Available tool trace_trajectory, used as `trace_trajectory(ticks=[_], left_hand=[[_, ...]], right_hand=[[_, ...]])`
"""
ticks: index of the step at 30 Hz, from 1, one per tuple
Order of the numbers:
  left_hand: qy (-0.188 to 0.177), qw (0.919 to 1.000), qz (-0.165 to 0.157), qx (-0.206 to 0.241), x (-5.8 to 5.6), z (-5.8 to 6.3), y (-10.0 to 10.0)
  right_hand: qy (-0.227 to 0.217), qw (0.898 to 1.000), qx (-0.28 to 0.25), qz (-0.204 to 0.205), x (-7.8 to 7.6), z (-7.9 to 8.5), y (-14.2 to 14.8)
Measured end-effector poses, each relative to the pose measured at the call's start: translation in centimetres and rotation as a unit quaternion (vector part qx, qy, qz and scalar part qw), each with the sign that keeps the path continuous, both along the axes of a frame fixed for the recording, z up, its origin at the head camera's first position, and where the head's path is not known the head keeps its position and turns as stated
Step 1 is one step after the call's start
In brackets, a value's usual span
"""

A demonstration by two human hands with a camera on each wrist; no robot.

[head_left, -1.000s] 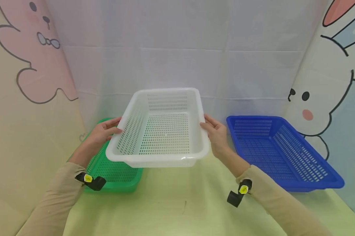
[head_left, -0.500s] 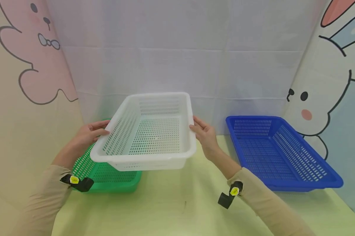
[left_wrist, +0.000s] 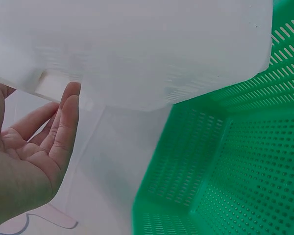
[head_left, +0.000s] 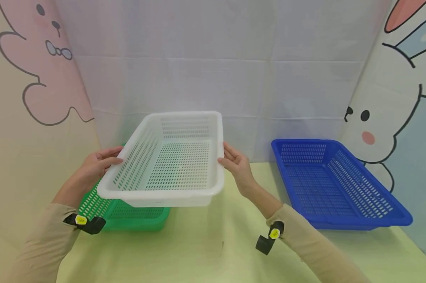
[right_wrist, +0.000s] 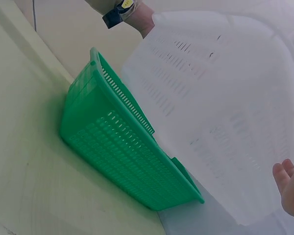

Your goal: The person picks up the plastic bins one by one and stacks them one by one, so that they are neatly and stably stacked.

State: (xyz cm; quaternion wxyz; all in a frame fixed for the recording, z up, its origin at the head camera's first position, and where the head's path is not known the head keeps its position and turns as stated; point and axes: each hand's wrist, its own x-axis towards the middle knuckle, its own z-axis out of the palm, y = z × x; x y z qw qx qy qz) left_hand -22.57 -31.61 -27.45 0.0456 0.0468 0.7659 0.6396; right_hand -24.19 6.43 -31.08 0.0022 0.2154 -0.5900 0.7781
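A white plastic basket (head_left: 179,163) with slotted walls is held up in the air, its near rim lower than the far one. My left hand (head_left: 94,167) grips its left rim, thumb on top and fingers underneath; in the left wrist view the fingers of that hand (left_wrist: 49,137) reach under the rim. At the opposite rim my right hand (head_left: 239,169) pinches the edge the same way. Below the white basket, partly hidden by it, a green basket (head_left: 138,224) sits on the table. From the right wrist view, a gap separates part of the white basket (right_wrist: 210,98) from the green basket (right_wrist: 117,147).
On the right of the pale green table (head_left: 198,255) stands a blue basket (head_left: 326,188), apart from both hands. A white cloth wall (head_left: 213,78) closes off the back, and printed cloths with cartoon animals hang at both sides.
Both hands have carried the white basket to the left and slightly down, so it covers more of the green basket. The green and blue baskets have stayed put.
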Motion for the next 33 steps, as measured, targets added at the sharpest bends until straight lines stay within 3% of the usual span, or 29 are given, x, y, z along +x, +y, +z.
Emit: trace_trajectory(ticks=[5,13,23,33], left_hand=[[-0.01,0.9999,-0.003,0.003,-0.1,-0.3,-0.7],[-0.023,0.9997,-0.002,-0.004,0.0,0.2,-2.0],[-0.018,0.9988,-0.021,0.039,0.5,0.7,-3.6],[-0.04,0.9978,0.001,0.052,0.6,0.8,-4.7]], right_hand=[[-0.009,1.0,-0.008,0.0,0.1,-0.2,-0.6],[-0.005,1.0,0.004,0.001,0.3,-0.4,-1.7],[0.003,1.0,0.025,-0.005,0.4,-0.8,-3.4],[0.011,0.999,0.034,0.006,0.2,-1.3,-5.1]])
